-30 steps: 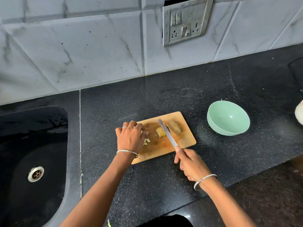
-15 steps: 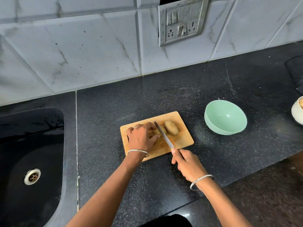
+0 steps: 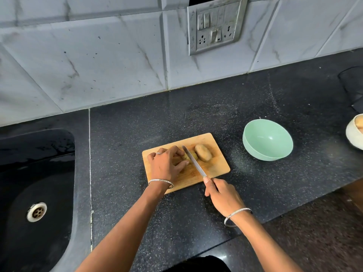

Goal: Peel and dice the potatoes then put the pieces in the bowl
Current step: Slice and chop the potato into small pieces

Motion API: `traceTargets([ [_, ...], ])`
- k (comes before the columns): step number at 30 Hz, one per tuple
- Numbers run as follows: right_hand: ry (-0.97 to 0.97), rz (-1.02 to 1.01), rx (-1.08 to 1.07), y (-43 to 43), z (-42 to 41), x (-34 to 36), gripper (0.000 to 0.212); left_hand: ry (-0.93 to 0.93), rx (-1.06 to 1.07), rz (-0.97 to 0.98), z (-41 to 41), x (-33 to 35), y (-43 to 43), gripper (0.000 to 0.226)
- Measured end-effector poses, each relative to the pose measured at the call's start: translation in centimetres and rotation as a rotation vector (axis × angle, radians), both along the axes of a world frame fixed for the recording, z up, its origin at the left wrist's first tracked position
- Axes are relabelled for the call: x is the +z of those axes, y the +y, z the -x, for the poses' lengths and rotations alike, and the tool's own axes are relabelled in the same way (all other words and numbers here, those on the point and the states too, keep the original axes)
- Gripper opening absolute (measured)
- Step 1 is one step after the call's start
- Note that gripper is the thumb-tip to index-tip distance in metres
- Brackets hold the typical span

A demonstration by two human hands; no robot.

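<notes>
— Wooden cutting board (image 3: 216,167), flat on a speckled black counter (image 3: 137,124), a little in front of the grey tiled wall (image 3: 98,55). On it?

— Toward the far edge, one whole potato (image 3: 203,155), tan, lying on its side. Just left of that, a smaller potato piece (image 3: 188,157), mostly hidden under the left hand (image 3: 167,163).

— And the hands?

— Left: fingers bent down over the piece, pinning it to the board, thumb stretched toward the blade. Right hand (image 3: 224,195): wrapped round the handle of a knife (image 3: 193,160), forefinger laid straight along the back of the blade.

— Blade where, exactly?

— Between the left fingertips and the whole potato, edge down on the piece, tip pointing toward the wall. Depth of the cut impossible to tell.

— The bowl?

— Pale green bowl (image 3: 255,150), upright on the counter, right of the board and apart from it.

— Around the edges?

— Silver bangles (image 3: 161,181) on both wrists, a ring (image 3: 158,153) on the left hand. Black sink (image 3: 39,163) with a steel drain (image 3: 37,212) at far left. Metal switch plate (image 3: 215,26) on the wall above the board. At the right edge, a white bowl (image 3: 352,137), cropped by the frame, something tan inside.
</notes>
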State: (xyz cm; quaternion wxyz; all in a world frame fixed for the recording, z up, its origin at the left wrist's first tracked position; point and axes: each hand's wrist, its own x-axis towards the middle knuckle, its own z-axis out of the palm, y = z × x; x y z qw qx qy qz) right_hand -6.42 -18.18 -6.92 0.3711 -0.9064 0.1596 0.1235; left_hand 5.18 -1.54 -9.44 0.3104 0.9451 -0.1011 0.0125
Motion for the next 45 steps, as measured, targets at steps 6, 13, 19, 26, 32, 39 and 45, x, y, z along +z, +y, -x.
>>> traceTargets([
  [6,0.033,-0.108,-0.064,-0.1,-0.1,-0.4,0.051,-0.003,-0.006,-0.011,0.2,0.2,0.0,0.03],
  [13,0.022,-0.155,-0.085,-0.2,0.0,-0.8,0.053,0.003,0.01,-0.012,0.0,0.3,0.4,0.028],
  [19,0.0,-0.123,-0.047,-0.2,0.1,-0.6,0.052,-0.004,-0.019,-0.06,0.3,1.1,1.8,0.026],
  [26,-0.013,0.018,0.059,0.9,0.3,-0.9,0.048,-0.104,-0.033,-0.14,0.8,1.2,1.7,0.042],
  [32,-0.026,0.148,0.092,2.0,0.7,-1.6,0.045,-0.09,-0.01,-0.29,1.2,1.4,0.7,0.033],
  [39,-0.006,0.187,0.111,2.0,0.4,-1.1,0.038,-0.02,0.056,-0.244,0.8,1.2,0.5,0.03],
  [45,0.027,0.149,0.101,2.5,0.5,-0.6,0.04,0.044,0.086,-0.183,0.1,1.1,0.5,0.033],
])
